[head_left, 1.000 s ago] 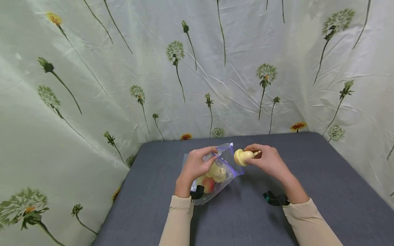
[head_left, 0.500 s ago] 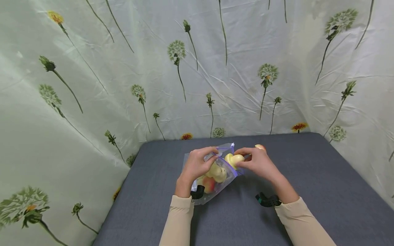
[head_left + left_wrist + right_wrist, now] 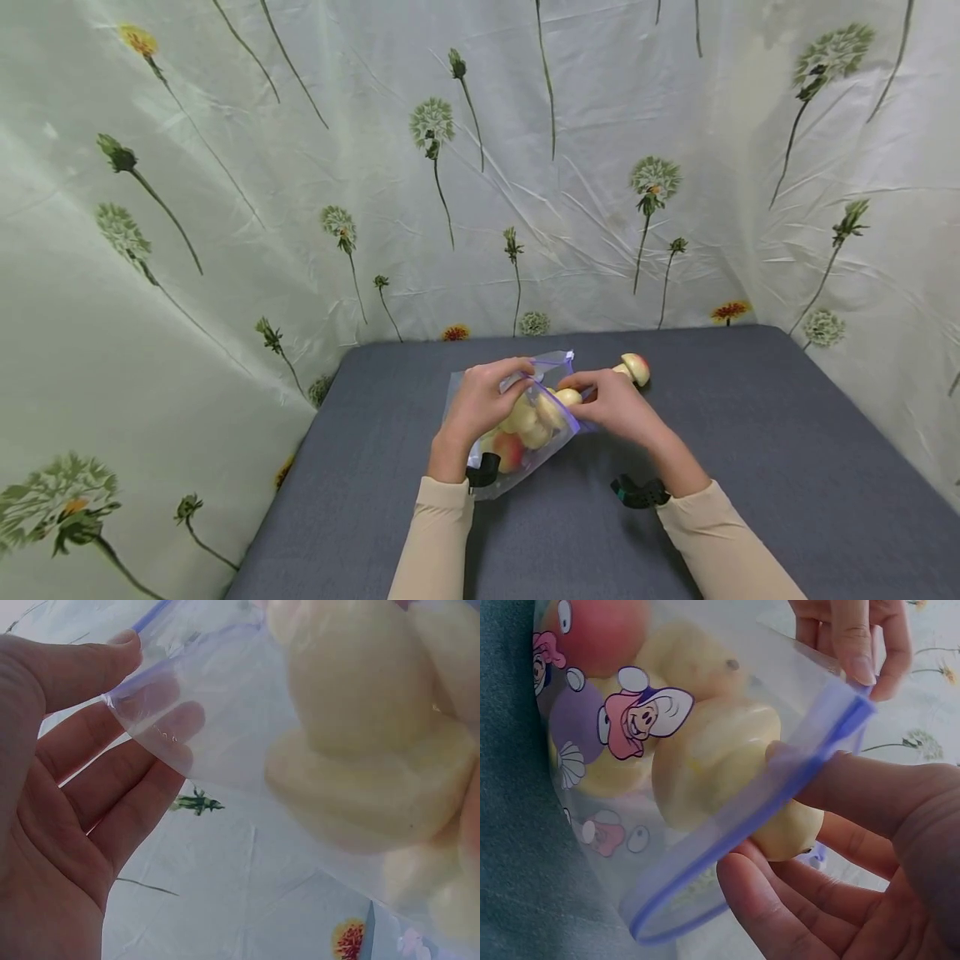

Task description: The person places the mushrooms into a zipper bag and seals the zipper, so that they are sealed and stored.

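Note:
My left hand (image 3: 487, 396) pinches the edge of a clear zip bag (image 3: 705, 871) with a purple zip strip and cartoon prints, thumb on one side and fingers behind. Several cream mushroom-shaped pieces (image 3: 367, 697) fill the bag, with a red rounded piece (image 3: 604, 634) among them. At the bag's mouth my right hand (image 3: 611, 404) holds another cream mushroom (image 3: 787, 829) by its stem, cap inside the bag. The right thumb overlaps the zip strip in the right wrist view.
A mushroom with a reddish cap (image 3: 636, 367) lies on the dark grey table (image 3: 360, 467) beyond my right hand. Behind the table hangs a pale curtain (image 3: 300, 167) printed with dandelions, which also runs along the sides.
My right hand has moved left with the mushroom, bringing it into the bag's mouth. The mushroom on the table has come into sight behind it. My left hand stays on the bag.

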### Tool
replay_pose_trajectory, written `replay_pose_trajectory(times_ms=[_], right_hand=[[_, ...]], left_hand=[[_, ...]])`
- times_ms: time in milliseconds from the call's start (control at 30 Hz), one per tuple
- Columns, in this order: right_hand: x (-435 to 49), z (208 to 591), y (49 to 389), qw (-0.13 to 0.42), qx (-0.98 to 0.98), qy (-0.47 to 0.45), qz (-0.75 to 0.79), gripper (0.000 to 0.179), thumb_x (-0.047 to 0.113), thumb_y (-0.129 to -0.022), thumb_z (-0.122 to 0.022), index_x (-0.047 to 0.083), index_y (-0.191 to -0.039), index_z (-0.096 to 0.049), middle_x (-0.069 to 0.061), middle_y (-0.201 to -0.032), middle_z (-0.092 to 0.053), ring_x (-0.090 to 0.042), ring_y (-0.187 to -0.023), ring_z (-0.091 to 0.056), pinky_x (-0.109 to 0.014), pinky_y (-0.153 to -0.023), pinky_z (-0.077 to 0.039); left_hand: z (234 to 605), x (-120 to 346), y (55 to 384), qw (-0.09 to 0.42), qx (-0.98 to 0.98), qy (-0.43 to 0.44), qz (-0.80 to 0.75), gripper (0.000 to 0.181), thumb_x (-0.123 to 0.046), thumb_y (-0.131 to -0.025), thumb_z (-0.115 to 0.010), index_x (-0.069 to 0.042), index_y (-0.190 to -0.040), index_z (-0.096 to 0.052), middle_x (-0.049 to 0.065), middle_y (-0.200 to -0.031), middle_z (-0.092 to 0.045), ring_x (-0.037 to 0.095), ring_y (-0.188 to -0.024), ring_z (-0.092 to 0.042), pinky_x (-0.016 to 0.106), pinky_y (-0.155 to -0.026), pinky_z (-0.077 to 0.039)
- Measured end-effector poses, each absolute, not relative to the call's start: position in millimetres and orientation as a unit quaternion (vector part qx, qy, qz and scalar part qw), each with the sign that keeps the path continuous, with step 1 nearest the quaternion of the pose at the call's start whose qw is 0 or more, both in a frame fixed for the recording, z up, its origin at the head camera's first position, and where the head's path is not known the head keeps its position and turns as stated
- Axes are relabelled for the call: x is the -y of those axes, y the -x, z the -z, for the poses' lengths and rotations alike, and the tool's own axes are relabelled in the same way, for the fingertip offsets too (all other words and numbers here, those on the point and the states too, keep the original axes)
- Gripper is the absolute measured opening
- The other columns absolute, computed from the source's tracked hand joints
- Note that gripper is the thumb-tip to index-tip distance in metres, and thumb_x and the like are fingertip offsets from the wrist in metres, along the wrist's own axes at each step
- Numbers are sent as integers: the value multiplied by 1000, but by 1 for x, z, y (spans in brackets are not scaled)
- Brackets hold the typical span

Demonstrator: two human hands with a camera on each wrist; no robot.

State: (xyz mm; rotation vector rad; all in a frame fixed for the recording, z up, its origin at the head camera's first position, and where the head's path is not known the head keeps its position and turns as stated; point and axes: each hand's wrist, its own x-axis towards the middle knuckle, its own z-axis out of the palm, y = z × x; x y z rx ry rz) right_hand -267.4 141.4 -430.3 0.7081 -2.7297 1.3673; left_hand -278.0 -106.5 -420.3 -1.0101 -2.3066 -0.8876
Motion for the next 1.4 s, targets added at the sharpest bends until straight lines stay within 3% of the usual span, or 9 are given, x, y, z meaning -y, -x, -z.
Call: replay_pose_trajectory(times_ms=[133, 433, 700, 967, 1400], right_hand=[[-137, 434, 268, -6, 869, -236, -434, 28, 17, -88, -78, 11, -115, -75, -4, -106, -73, -23, -84, -67, -35, -70, -54], [-130, 436, 270, 0, 883, -218, -415, 28, 21, -85, -81, 17, -112, -76, 2, -102, -73, -14, -82, -68, -34, -70, -55], [-125, 437, 270, 1, 882, -223, -414, 26, 19, -84, -81, 15, -109, -77, 1, -98, -74, -15, -81, -69, -35, -69, -55], [-119, 445, 271, 7, 881, -221, -417, 23, 19, -85, -80, 16, -108, -77, 2, -100, -74, -18, -86, -70, -34, -70, -56], [-111, 449, 273, -17, 873, -207, -442, 21, 23, -82, -84, 19, -102, -77, 4, -93, -74, -21, -81, -72, -33, -65, -56]], left_hand=[[420, 106, 278, 231, 844, 366, 316, 12, -16, -95, -72, -13, -107, -74, -4, -113, -73, 7, -91, -67, 28, -76, -54], [418, 105, 276, 236, 834, 376, 328, 12, -14, -95, -72, -12, -106, -74, 0, -114, -73, 11, -86, -67, 40, -70, -56], [418, 104, 276, 240, 831, 384, 323, 13, -13, -96, -71, -10, -108, -74, 2, -115, -73, 10, -84, -68, 35, -66, -54], [418, 102, 275, 260, 825, 392, 313, 11, -11, -94, -73, -10, -105, -74, -1, -111, -73, 11, -91, -69, 32, -75, -55], [418, 99, 274, 277, 821, 398, 301, 12, -10, -93, -73, -13, -105, -73, -2, -109, -74, 9, -89, -69, 26, -75, -53]])
